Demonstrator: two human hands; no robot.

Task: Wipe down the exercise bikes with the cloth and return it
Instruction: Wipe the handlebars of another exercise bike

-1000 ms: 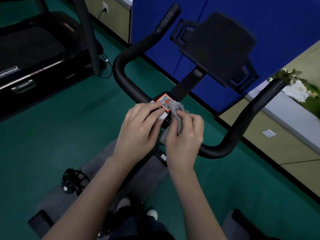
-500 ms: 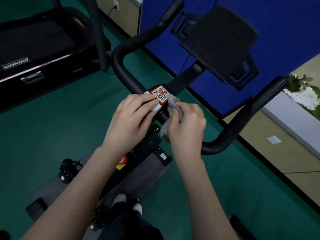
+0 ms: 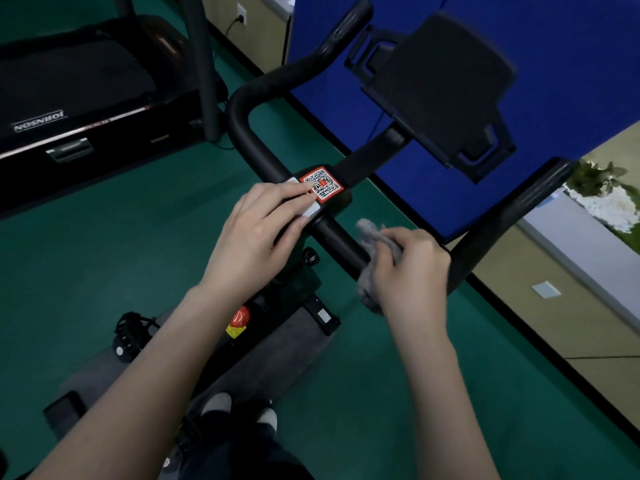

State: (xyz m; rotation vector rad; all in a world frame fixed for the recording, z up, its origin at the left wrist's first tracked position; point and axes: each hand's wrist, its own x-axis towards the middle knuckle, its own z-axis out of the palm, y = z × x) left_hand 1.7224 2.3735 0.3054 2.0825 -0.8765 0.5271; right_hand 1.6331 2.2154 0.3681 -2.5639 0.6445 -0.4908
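Note:
A black exercise bike handlebar (image 3: 249,112) curves across the middle of the head view, with a red QR sticker (image 3: 322,183) at its centre and a black tablet holder (image 3: 440,84) above. My left hand (image 3: 258,237) rests on the bar's centre, fingers stretched over the white label beside the sticker. My right hand (image 3: 410,268) grips a crumpled grey cloth (image 3: 372,244) and presses it on the right half of the bar.
A black treadmill (image 3: 86,98) stands at the left on the green floor (image 3: 114,258). A blue panel (image 3: 571,64) rises behind the bike. A pedal (image 3: 130,332), a red knob (image 3: 240,317) and a grey mat (image 3: 284,362) lie below. My shoes (image 3: 239,408) show at the bottom.
My right hand has slid the cloth from the centre clamp rightward along the bar. My left hand has stayed at the centre. The view has drifted a little.

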